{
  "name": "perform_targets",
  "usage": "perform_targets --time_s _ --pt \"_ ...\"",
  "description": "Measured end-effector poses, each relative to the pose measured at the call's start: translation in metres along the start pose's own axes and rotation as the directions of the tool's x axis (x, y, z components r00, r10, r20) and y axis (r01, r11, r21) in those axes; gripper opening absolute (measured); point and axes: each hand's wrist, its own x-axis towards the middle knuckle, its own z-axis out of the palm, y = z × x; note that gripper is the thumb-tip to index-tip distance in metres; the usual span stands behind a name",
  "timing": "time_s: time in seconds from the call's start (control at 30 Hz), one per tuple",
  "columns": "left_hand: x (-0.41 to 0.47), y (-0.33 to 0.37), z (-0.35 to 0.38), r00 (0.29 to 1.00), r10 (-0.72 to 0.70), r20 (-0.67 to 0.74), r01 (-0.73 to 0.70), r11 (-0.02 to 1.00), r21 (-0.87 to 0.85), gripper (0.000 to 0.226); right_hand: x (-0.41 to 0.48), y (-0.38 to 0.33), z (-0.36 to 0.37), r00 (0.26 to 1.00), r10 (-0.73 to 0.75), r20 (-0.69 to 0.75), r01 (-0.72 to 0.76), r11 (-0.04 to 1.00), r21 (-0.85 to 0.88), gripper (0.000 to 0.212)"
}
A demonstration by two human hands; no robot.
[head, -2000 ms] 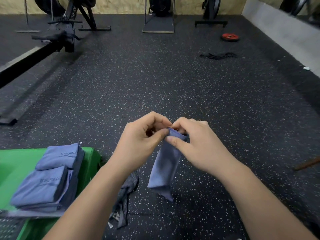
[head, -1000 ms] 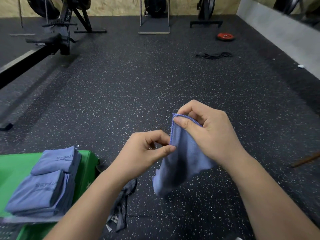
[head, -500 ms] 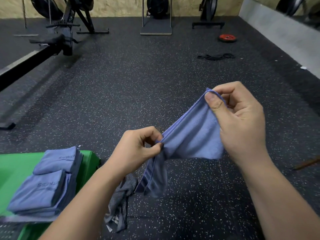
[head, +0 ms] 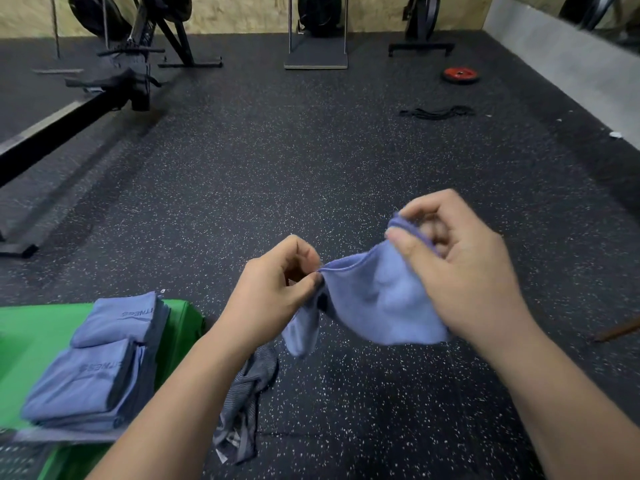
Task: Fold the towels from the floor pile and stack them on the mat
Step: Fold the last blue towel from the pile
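The blue towel (head: 377, 306) hangs in mid-air at 5 o'clock from the view's centre, stretched between 2 pinches. The left hand (head: 273, 289) clamps thumb and forefinger on one end of its top hem. The right hand (head: 460, 271), at 2 o'clock from the left, nips the other end with curled fingers, likely to spread the cloth for folding. At 8 o'clock, folded blue towels (head: 97, 368) sit stacked on the green mat (head: 31, 334). A crumpled grey towel (head: 246, 403) waits at 6 o'clock.
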Motion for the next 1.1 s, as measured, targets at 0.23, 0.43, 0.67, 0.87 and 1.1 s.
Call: perform_targets --time_s 0.23,0.43,0.67,0.87,1.1 --pt "-0.013 0.031 0.006 0.989 0.142 0.043 -0.144 0.987 0.071 0.018 -0.008 0.008 0.030 0.848 0.128 0.514 0.004 0.969 -0.248 0.043" --pt "-0.017 0.037 0.003 0.982 0.164 0.090 -0.168 0.985 0.034 0.019 -0.005 0.012 0.032 0.816 0.173 0.552 -0.018 0.961 -0.274 0.021" --pt "-0.017 0.035 0.000 0.988 0.136 0.072 -0.137 0.991 0.009 0.022 -0.003 0.010 0.025 0.901 0.131 0.413 -0.085 0.988 -0.126 0.008" --pt "-0.016 0.032 0.013 0.995 0.093 -0.036 -0.098 0.973 -0.210 0.023 -0.004 0.006 0.025 0.936 0.090 0.340 -0.086 0.996 -0.026 0.009" --pt "-0.018 0.031 0.021 0.998 0.058 -0.022 -0.061 0.983 -0.171 0.019 -0.007 0.005 0.023 0.941 0.074 0.330 -0.072 0.997 -0.019 0.007"
